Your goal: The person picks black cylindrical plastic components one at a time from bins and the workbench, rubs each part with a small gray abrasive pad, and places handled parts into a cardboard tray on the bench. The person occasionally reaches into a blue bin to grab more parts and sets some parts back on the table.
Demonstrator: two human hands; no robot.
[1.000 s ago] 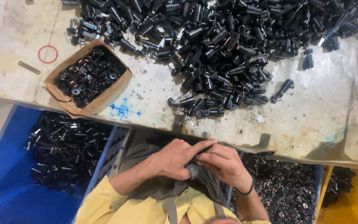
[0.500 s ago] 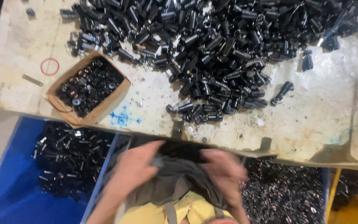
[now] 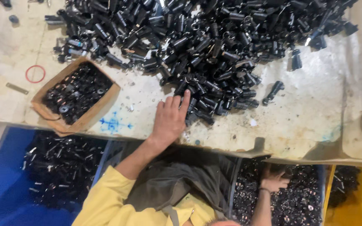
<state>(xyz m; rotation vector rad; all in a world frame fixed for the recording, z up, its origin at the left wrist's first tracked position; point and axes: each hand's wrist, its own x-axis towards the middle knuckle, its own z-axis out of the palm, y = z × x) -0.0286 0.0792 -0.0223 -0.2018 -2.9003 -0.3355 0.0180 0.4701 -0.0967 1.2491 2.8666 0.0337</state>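
Left hand (image 3: 170, 119) is lying open on the surface (image 3: 315, 113), fingertips touching the parts pile (image 3: 206, 46); right hand (image 3: 274, 179) is digging into a bin (image 3: 294, 201), grip unclear.

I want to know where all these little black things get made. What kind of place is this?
Probably a small factory or assembly workshop. A worn table holds a big heap of black tube-shaped parts, a cardboard box holds small rings, and bins below hold more. The left hand reaches into the heap.

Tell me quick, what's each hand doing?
Left hand: open, fingers touching the pile of black parts.
Right hand: down in a bin of small parts; grip unclear.
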